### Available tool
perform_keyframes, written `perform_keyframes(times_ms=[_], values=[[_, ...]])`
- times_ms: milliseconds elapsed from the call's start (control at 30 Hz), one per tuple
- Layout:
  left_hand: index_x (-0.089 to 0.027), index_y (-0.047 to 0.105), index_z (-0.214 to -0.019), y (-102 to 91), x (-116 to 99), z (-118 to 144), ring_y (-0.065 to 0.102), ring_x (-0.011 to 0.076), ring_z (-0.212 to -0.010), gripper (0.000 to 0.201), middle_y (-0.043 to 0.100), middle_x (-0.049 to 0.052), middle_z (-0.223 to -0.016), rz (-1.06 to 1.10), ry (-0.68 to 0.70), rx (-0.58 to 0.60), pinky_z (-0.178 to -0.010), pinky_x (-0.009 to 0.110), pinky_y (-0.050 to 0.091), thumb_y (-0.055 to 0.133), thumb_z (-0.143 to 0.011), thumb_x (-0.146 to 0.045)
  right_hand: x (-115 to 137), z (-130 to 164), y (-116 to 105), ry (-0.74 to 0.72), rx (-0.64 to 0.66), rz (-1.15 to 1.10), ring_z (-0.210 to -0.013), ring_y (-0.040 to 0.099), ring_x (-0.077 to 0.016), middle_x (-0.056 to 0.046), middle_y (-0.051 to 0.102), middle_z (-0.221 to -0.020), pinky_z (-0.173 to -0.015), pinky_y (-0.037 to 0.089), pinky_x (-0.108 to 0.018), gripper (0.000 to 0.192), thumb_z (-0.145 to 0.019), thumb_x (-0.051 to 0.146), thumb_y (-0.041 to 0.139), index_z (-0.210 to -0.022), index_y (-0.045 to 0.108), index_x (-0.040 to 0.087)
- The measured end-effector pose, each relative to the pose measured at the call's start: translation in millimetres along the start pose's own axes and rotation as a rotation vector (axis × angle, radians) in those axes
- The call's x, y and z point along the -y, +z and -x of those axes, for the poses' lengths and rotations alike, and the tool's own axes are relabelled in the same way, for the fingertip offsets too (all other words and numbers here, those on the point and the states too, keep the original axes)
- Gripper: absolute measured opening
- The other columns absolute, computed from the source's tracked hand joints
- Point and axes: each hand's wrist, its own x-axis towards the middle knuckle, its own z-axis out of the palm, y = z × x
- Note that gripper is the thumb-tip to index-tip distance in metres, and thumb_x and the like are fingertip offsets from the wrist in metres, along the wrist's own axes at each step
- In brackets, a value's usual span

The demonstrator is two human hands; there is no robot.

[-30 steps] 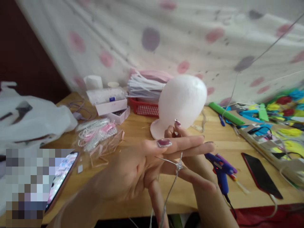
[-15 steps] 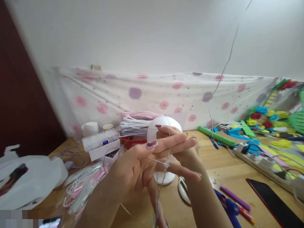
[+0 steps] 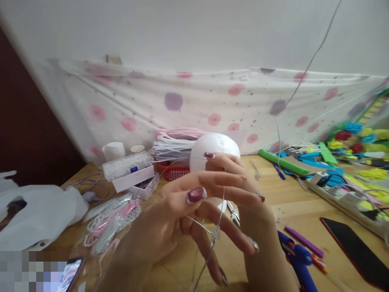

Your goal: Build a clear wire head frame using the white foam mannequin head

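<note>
My left hand (image 3: pixel 179 202) is in front, its thumb pressed against the index finger on a thin silvery wire (image 3: pixel 215 234). The other left fingers are spread. Below the thumb the wire strands meet at a small shiny twist or clear bead, too blurred to tell which, and loose ends hang down. My right hand (image 3: pixel 240 178) is partly hidden behind the left, its fingertips closed on a fine strand that runs off to the left. Right behind my hands stands a white foam ring (image 3: pixel 215 142), its lower part mostly covered. A pair of scissors (image 3: pixel 233 213) lies beside my right wrist.
To the left are white boxes (image 3: pixel 133 178), bagged bead strings (image 3: pixel 112 227) and a white plastic bag (image 3: pixel 45 215). Pipe cleaners (image 3: pixel 173 148) lie over a red basket (image 3: pixel 176 172). At right are a blue glue gun (image 3: pixel 299 255), a black phone (image 3: pixel 352 251) and a power strip (image 3: pixel 343 207).
The left hand has come nearer the camera, and its lower fingers have fanned downward. The wire twist sits lower in view. My head view has tilted slightly down.
</note>
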Motion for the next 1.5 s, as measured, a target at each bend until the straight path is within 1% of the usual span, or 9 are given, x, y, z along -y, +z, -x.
perform_keyframes(times_ms=[100,267,367,500,733,900,1033,1333,1500], values=[[-0.018,0.064,-0.117,1.6,-2,2,0.074,0.0196,-0.095,0.027,0.070,0.008,-0.122,-0.008,0.005,-0.045,-0.064,0.022,0.064,0.061,-0.092,-0.027,6,3,0,0.047,-0.045,-0.090,-0.054,0.038,-0.0117,0.003,0.037,-0.058,-0.050,0.031,-0.028,0.042,-0.077,0.047,0.068,-0.054,0.043,0.022],[-0.017,0.057,-0.093,0.4,-4,4,0.075,0.0197,-0.093,0.013,0.073,0.009,-0.119,-0.004,0.034,-0.071,-0.065,0.025,0.064,0.066,-0.090,-0.025,6,3,3,0.014,-0.069,-0.148,-0.049,0.028,-0.0087,0.007,0.027,-0.054,-0.049,0.027,-0.029,0.045,-0.081,0.037,0.066,-0.051,0.035,0.022],[-0.016,0.052,-0.084,0.0,-6,5,0.076,0.0198,-0.091,0.017,0.076,0.010,-0.113,-0.027,0.043,-0.090,-0.064,0.026,0.064,0.066,-0.091,-0.023,4,3,8,0.026,-0.076,-0.146,-0.049,0.026,-0.0084,0.007,0.026,-0.052,-0.049,0.024,-0.029,0.045,-0.081,0.036,0.066,-0.051,0.036,0.022],[-0.016,0.054,-0.083,0.3,-7,7,0.075,0.0204,-0.092,0.022,0.076,0.010,-0.111,-0.066,0.038,-0.125,-0.066,0.026,0.064,0.064,-0.092,-0.033,3,1,10,0.052,-0.035,-0.167,-0.048,0.024,-0.0083,0.007,0.024,-0.051,-0.048,0.021,-0.030,0.047,-0.081,0.037,0.065,-0.049,0.034,0.022],[-0.017,0.061,-0.085,-2.4,-3,7,0.073,0.0191,-0.096,0.013,0.073,0.007,-0.114,-0.179,0.080,-0.172,-0.071,0.027,0.063,0.064,-0.092,-0.028,-1,-5,5,0.089,0.058,-0.199,-0.047,0.021,-0.0077,0.008,0.023,-0.050,-0.046,0.018,-0.029,0.050,-0.080,0.036,0.067,-0.049,0.031,0.022],[-0.016,0.054,-0.069,-1.9,-3,5,0.073,0.0184,-0.089,0.027,0.076,0.007,-0.105,-0.188,0.102,-0.235,-0.063,0.023,0.062,0.068,-0.088,-0.029,-3,-6,4,0.085,0.086,-0.232,-0.046,0.021,-0.0069,0.008,0.023,-0.048,-0.045,0.017,-0.029,0.052,-0.080,0.037,0.068,-0.047,0.030,0.022],[-0.015,0.052,-0.061,-3.4,-2,7,0.073,0.0189,-0.095,0.036,0.076,0.008,-0.110,-0.262,0.088,-0.211,-0.069,0.024,0.062,0.065,-0.090,-0.031,-4,-7,3,0.093,0.082,-0.224,-0.045,0.024,-0.0071,0.007,0.025,-0.048,-0.045,0.017,-0.029,0.052,-0.080,0.038,0.070,-0.047,0.033,0.022],[-0.014,0.054,-0.053,2.2,-2,5,0.074,0.0171,-0.083,0.036,0.079,0.007,-0.101,-0.345,0.176,-0.245,-0.067,0.023,0.060,0.072,-0.084,-0.024,-9,-8,0,0.123,0.115,-0.220,-0.049,0.022,-0.0088,0.007,0.023,-0.050,-0.049,0.017,-0.031,0.053,-0.079,0.042,0.072,-0.049,0.032,0.022],[-0.015,0.053,-0.053,-3.9,-3,9,0.074,0.0230,-0.093,0.034,0.079,0.008,-0.100,-0.436,0.175,-0.248,-0.066,0.025,0.060,0.070,-0.082,-0.019,-11,-9,-1,0.113,0.125,-0.201,-0.050,0.024,-0.0096,0.007,0.026,-0.052,-0.050,0.020,-0.031,0.049,-0.079,0.041,0.071,-0.050,0.036,0.022]])
